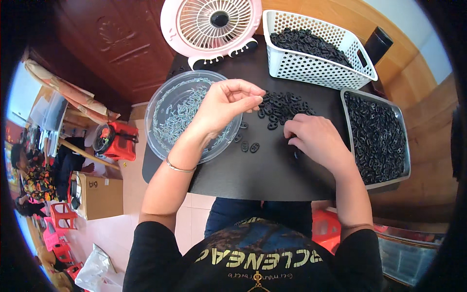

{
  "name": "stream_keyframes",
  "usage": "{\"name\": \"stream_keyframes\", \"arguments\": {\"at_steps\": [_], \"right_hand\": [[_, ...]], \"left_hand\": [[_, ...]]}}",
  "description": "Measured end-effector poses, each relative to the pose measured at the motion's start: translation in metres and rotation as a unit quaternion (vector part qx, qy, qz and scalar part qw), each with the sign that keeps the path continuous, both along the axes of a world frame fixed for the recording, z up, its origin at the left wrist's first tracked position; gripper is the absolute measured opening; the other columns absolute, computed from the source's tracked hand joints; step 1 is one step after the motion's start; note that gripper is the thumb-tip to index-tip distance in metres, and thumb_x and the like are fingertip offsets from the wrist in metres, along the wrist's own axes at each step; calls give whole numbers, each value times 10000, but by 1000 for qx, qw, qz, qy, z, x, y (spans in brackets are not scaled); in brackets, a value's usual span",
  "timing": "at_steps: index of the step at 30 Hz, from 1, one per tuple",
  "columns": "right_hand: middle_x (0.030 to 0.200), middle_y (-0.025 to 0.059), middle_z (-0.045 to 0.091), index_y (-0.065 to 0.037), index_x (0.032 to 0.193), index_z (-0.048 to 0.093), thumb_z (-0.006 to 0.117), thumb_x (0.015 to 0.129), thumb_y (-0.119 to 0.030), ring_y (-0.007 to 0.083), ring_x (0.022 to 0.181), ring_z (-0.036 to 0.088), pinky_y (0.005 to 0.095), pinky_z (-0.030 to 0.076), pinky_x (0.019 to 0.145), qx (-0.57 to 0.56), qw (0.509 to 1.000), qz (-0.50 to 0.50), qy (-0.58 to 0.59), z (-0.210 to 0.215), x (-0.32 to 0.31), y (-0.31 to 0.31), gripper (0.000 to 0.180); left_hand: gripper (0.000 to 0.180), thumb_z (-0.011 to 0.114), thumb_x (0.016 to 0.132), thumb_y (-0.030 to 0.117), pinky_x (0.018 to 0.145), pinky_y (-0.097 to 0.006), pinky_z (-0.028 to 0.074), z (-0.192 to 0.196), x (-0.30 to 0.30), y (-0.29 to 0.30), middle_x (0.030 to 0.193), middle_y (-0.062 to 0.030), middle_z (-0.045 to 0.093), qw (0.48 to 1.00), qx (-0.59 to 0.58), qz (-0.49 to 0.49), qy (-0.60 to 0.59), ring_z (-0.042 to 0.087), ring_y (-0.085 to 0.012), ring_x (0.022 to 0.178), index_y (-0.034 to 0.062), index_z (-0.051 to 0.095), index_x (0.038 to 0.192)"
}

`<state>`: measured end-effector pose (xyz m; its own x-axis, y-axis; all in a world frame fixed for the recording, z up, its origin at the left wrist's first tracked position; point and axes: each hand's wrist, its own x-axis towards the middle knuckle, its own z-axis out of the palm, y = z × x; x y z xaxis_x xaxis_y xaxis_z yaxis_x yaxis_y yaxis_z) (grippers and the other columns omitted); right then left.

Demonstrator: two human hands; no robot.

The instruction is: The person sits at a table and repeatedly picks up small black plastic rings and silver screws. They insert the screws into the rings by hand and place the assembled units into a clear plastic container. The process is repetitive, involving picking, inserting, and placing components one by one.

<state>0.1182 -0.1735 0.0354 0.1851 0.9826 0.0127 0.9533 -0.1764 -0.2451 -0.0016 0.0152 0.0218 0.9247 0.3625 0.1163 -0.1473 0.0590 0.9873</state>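
Observation:
My left hand [226, 104] hovers over the right rim of a clear round bowl [160, 104] of small pale metal pins, its fingertips pinched together near a pile of small black oval rings [284, 106] on the black table [262, 175]. Whether a pin sits between the fingers cannot be made out. My right hand [316, 141] rests knuckles up on the table just below that pile, fingers curled down onto the surface. A few loose black rings [248, 145] lie between the two hands.
A white perforated basket [316, 68] of black rings stands at the back right. A grey metal tray [404, 146] full of the same rings lies along the right edge. A pink desk fan [211, 27] stands at the back. Red stools and a cardboard box [99, 194] sit on the floor at left.

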Motion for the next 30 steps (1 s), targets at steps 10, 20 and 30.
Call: {"name": "stream_keyframes", "arguments": {"at_steps": [10, 20, 30], "right_hand": [[747, 117, 574, -44, 843, 599, 529, 709, -77, 261, 747, 600, 357, 494, 650, -9, 994, 14, -104, -14, -6, 13, 155], [789, 91, 555, -69, 821, 579, 554, 682, -82, 248, 745, 584, 368, 481, 652, 24, 995, -28, -94, -26, -3, 25, 142], [777, 68, 554, -71, 795, 574, 647, 656, -94, 234, 687, 574, 336, 462, 629, 74, 990, 16, 123, -12, 12, 3, 159]], "left_hand": [[147, 594, 813, 83, 660, -205, 474, -13, -5, -2, 838, -67, 628, 997, -69, -32, 3, 592, -99, 733, -14, 618, 921], [147, 601, 798, 63, 642, -205, 456, -17, -4, -1, 814, -69, 631, 997, -71, -44, -3, 589, -102, 723, -7, 606, 927], [156, 615, 800, 85, 650, -193, 446, -25, -4, 1, 798, -57, 627, 996, -80, -25, 7, 579, -87, 729, 2, 608, 932]]}}
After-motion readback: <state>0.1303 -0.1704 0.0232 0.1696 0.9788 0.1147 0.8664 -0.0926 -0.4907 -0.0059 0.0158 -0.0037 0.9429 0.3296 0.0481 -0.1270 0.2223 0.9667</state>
